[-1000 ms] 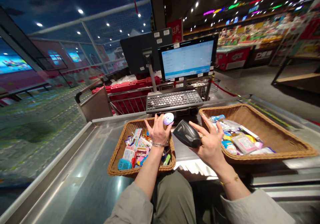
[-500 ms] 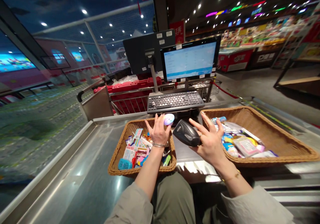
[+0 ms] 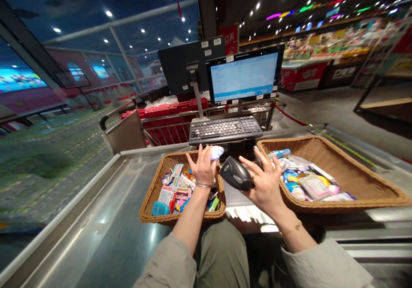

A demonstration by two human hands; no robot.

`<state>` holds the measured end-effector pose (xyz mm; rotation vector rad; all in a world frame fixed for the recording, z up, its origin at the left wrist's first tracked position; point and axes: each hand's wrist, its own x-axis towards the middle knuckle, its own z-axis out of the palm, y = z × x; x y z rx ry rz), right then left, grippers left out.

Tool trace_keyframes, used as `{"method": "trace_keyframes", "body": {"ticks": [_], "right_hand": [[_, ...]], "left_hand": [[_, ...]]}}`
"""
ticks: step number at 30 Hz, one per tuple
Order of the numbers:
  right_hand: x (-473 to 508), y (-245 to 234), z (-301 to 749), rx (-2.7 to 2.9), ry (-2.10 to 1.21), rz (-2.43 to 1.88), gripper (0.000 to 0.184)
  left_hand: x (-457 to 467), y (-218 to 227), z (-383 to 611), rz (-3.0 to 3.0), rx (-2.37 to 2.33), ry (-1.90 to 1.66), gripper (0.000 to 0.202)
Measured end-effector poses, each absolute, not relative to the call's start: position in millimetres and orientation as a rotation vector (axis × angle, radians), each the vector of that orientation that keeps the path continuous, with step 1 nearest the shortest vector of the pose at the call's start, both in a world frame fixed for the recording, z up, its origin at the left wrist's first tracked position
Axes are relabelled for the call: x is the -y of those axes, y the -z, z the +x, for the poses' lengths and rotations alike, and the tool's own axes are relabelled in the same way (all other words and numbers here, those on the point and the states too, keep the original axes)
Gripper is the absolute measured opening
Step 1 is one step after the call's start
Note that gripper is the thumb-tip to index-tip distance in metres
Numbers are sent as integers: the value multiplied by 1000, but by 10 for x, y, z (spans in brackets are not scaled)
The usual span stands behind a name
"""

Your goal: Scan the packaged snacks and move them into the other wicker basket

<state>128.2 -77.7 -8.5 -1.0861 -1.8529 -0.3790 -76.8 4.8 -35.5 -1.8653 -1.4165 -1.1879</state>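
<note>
A small pale, shiny rounded item (image 3: 217,152) with pink and blue tints is gripped by my left hand (image 3: 203,168), above the back right corner of a smaller wicker basket (image 3: 146,202). What it is exactly I cannot make out. My right hand (image 3: 265,183) holds a black barcode scanner (image 3: 236,174), its head pointing left toward the item, a short gap between them. Under my left hand the basket is heaped with small packaged goods, including a teal box (image 3: 160,208). A larger wicker basket (image 3: 370,185) beside my right hand holds several packages and a blue tube (image 3: 281,153).
Behind the baskets are a black keyboard (image 3: 225,128) and a lit monitor (image 3: 244,77) on a stand. Metal counter (image 3: 122,219) surrounds the baskets, with a raised edge on the left. A cart with red crates (image 3: 170,112) stands beyond.
My right hand and the scanner have shifted slightly left, closer to the item. The item has tilted a little in my left hand, which otherwise stays nearly in place.
</note>
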Motion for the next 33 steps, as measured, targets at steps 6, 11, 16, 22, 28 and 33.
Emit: {"method": "trace_keyframes", "body": {"ticks": [6,11,16,22,28,33], "right_hand": [[773,104,1301,1845,378,-1077,18],[788,103,1293,1826,364,-1085,19],[792,118,1292,1820,328,-1077,18],[783,126,1301,1829,341,-1099,15],[777,137,1295,1818,373,-1123,13],[771,155,1288,1828,359,-1122,10]], "left_hand": [[-85,398,-784,-1841,1377,1189,37],[-95,410,-789,-1845,1381,1213,35],[-98,413,-787,-1821,1400,1208,36],[-96,419,-798,-1839,1470,1177,48],[-106,425,-793,-1829,1555,1207,49],[-144,461,-798,-1818,1575,1212,53]]}}
